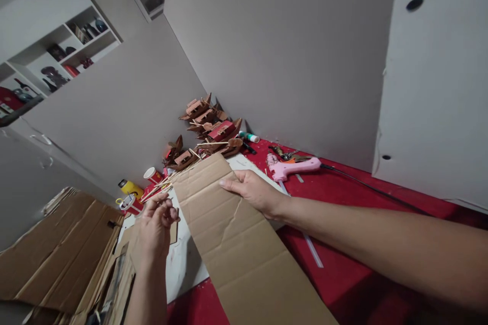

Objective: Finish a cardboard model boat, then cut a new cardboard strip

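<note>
A long creased strip of cardboard (244,238) slants from the middle of the view down to the bottom edge. My right hand (255,193) grips its right edge near the far end, thumb on top and the other fingers hidden beneath. Left of the strip, my left hand (158,218) is raised with curled fingers, apart from the cardboard. Whether those fingers hold anything small cannot be made out. Under both hands lies a white board (186,264) on the red tabletop (343,198).
A pink glue gun (293,166) with a black cord lies at the right, near clear glue sticks (313,251). Several small brown model boats (221,129) stand at the back. Paper cups (152,175), a yellow bottle (129,188) and large cardboard sheets (57,249) are on the left.
</note>
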